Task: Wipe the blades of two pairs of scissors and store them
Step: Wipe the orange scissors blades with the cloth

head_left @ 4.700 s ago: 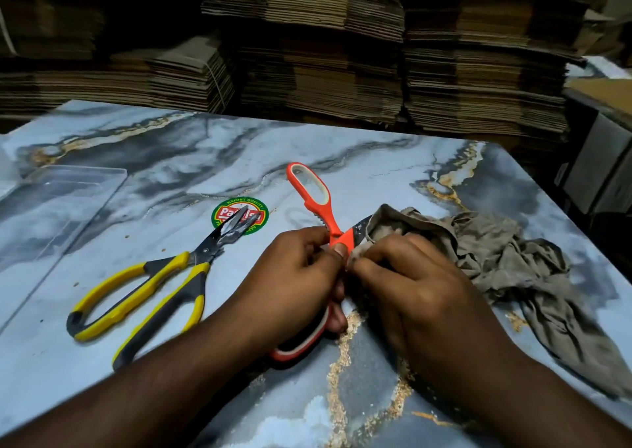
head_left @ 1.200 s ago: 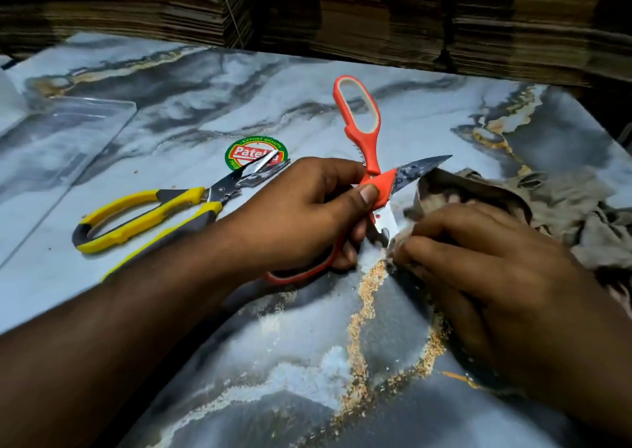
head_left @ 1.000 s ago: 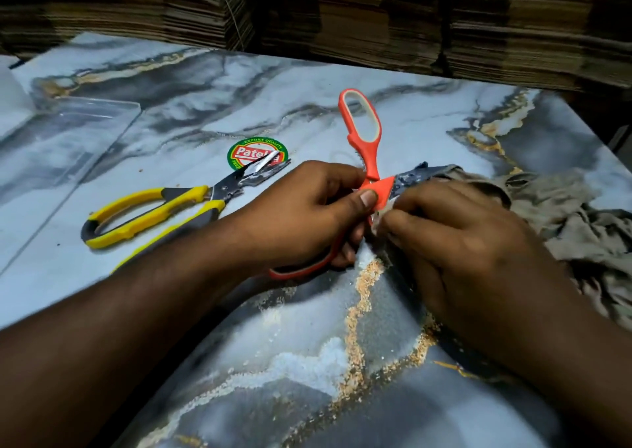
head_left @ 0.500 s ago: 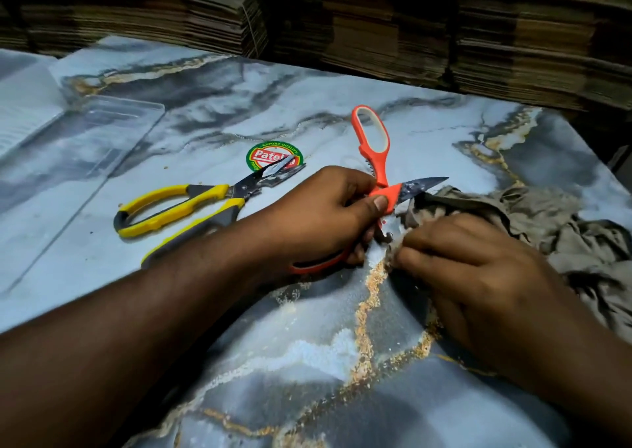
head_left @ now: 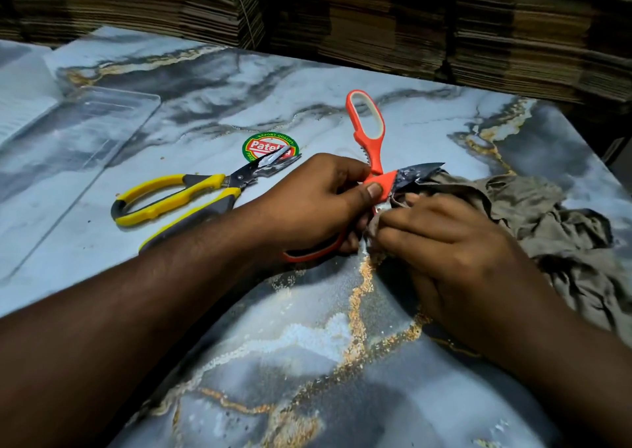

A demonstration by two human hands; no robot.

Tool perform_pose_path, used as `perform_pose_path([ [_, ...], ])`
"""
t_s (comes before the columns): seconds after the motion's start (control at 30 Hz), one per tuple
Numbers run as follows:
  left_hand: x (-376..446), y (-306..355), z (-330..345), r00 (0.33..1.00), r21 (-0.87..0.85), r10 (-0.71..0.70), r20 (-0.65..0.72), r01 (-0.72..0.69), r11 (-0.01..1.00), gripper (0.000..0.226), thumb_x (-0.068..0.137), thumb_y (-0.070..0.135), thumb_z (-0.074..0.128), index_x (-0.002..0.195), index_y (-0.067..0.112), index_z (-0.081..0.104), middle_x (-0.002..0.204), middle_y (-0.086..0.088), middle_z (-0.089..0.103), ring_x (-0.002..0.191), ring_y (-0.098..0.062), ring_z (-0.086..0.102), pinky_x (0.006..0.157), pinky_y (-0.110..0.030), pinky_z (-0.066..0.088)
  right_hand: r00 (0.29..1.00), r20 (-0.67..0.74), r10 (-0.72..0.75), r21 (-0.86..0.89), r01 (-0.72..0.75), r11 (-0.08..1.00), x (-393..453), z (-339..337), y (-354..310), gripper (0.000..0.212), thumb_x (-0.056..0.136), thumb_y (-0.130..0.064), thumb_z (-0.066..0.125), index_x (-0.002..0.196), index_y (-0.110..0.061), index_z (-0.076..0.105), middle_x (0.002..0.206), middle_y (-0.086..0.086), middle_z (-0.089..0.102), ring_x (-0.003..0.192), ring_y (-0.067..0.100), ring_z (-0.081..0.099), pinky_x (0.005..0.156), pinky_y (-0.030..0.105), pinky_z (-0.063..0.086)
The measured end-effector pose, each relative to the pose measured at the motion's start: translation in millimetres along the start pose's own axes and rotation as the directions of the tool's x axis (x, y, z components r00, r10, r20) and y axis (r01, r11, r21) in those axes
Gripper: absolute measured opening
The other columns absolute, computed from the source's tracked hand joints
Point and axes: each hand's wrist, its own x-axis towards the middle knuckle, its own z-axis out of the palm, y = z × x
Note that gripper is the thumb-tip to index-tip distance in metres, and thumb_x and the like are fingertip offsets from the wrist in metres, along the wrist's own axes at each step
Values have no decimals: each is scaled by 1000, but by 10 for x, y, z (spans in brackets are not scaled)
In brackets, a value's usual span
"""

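The orange scissors are gripped by the left hand — the cloth is pinched by the right hand against a blade.

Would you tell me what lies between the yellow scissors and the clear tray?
In the head view, only bare marble tabletop lies between the yellow scissors and the clear tray.

The left hand is covering the orange scissors' lower loop beneath its grip. The right hand and bunched cloth are hiding the near blade; the cloth is running off-frame rightward.
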Motion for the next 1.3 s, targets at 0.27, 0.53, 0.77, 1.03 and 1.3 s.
perform_pose_path([
  [0.27, 44, 1, -13, 1000, -13, -14, 2, 14, 1000, 25, 111, 18, 51, 102, 0, 66, 60, -3, 59, 47, -17, 58, 46, -27, 50, 990, -9, 143, 257, -136, 957, -166, -249, 125, 19, 93, -9, 71, 108, -14, 82, 111, -6, 76, 100, 16, 72, 91, 30, 54],
  [0.53, 51, 11, -5, 1000, 5, -8, 11, 8, 1000, 23, 111, 15, 49, 96, 6, 64, 59, -2, 59, 47, -17, 59, 46, -26, 50, 977, -65, 204, 127, -195, 973, 57, -24, 105, 17, 98, -13, 69, 110, -13, 80, 110, 2, 72, 100, 25, 68, 89, 40, 53],
  [0.77, 56, -12, -16, 1000, 24, -2, 5, 2, 1000, 25, 111, 18, 50, 92, 8, 64, 60, -1, 60, 49, -18, 60, 49, -29, 51, 996, 17, 91, 59, -92, 994, -221, -109, 40, 28, 90, 0, 70, 114, -12, 80, 120, 1, 73, 98, 26, 67, 89, 32, 53],
  [1.03, 19, -17, -42, 999, 4, -15, 35, 15, 1000, 28, 111, 16, 48, 89, 7, 63, 62, -2, 60, 53, -22, 60, 52, -30, 52, 994, 1, 111, 97, -111, 989, -157, -60, 86, 24, 91, -1, 71, 112, -10, 80, 117, 3, 74, 97, 25, 67, 89, 32, 53],
  [1.3, 2, -3, -38, 999, -9, 15, 45, -15, 1000, 29, 111, 13, 48, 86, 11, 62, 64, -4, 58, 52, -18, 58, 50, -29, 52, 984, -74, 161, 155, -148, 977, 37, 13, 153, 17, 97, -7, 71, 111, -10, 80, 113, 2, 75, 98, 26, 69, 90, 37, 54],
])
